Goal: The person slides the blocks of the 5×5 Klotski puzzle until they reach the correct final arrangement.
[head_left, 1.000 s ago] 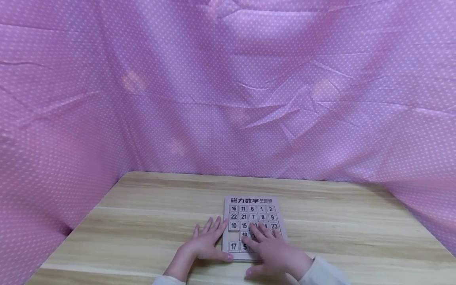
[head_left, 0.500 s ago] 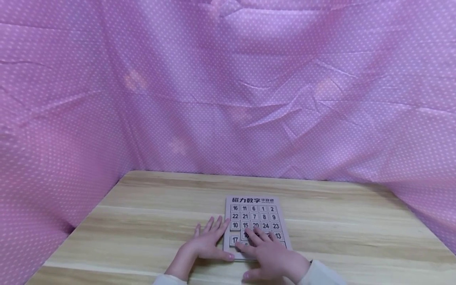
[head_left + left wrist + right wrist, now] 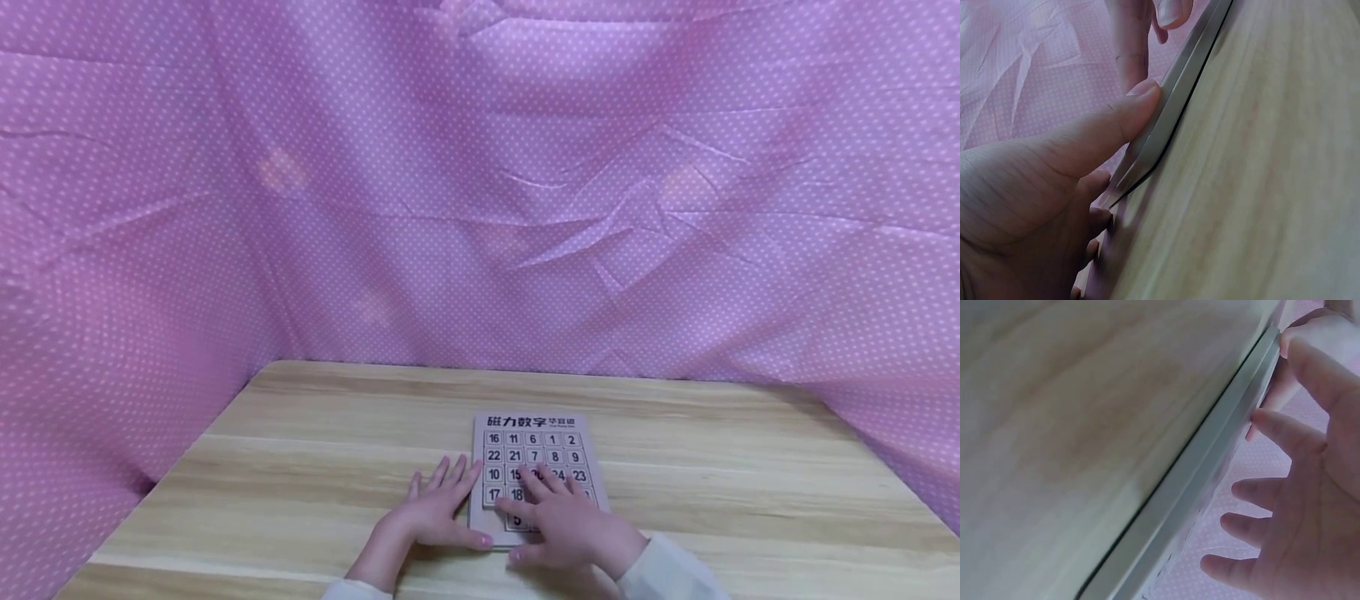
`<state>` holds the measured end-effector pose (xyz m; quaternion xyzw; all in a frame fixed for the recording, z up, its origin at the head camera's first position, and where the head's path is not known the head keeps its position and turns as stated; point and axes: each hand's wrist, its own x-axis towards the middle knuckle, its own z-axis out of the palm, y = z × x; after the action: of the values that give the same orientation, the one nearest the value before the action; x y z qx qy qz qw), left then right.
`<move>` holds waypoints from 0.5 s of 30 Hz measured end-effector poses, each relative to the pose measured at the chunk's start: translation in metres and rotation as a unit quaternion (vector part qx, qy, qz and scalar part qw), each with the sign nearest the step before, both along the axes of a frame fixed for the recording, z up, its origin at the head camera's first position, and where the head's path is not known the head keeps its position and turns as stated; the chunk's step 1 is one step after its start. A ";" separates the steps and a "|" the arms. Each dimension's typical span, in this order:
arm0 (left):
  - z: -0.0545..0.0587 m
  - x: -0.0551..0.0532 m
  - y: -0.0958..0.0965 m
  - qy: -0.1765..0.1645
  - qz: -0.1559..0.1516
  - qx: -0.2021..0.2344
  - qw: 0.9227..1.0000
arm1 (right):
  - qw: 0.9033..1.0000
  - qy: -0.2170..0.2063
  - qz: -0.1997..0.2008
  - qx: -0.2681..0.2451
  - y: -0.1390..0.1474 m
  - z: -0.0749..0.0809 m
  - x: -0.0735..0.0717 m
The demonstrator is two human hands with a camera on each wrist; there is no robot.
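Note:
A number sliding puzzle [image 3: 531, 421], a pale board with black numbered tiles and Chinese characters along its far end, lies flat on the table. My left hand [image 3: 435, 510] rests at its left edge, fingers spread. In the left wrist view, that thumb [image 3: 1138, 109] presses the near left corner. Above the lower tiles is my right hand [image 3: 573, 525], its fingers extended and its index fingertip at the near edge of the 17 tile [image 3: 492, 493]. That tile sits under the 10, with a gap in the corner below it. My right hand hides several lower tiles.
The wood-grain table [image 3: 337, 433] extends around the board on all sides. Pink dotted cloth [image 3: 480, 208] hangs behind it and along both sides. Pale sleeves [image 3: 675, 575] cover the forearms.
The 17 tile has slid away from me, from the near left corner up to beneath the 10, with my right index finger following. My left hand has stayed put.

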<state>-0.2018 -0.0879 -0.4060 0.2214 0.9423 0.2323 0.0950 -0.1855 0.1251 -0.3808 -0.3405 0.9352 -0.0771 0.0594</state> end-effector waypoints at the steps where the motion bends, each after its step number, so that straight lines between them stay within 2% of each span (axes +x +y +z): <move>1: 0.000 0.000 0.000 0.000 0.000 0.000 1.000 | 1.000 0.002 0.000 -0.003 0.002 0.001 0.001; 10: -0.002 -0.003 -0.001 -0.005 0.000 0.005 1.000 | 0.999 0.037 -0.008 -0.030 0.047 0.008 0.011; 15: -0.002 -0.005 -0.003 -0.006 -0.001 0.002 1.000 | 0.999 0.033 -0.028 -0.028 0.073 0.010 0.020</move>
<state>-0.2070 -0.0905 -0.4077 0.2215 0.9409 0.2357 0.1004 -0.1658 0.1977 -0.3711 -0.3180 0.9433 -0.0938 0.0166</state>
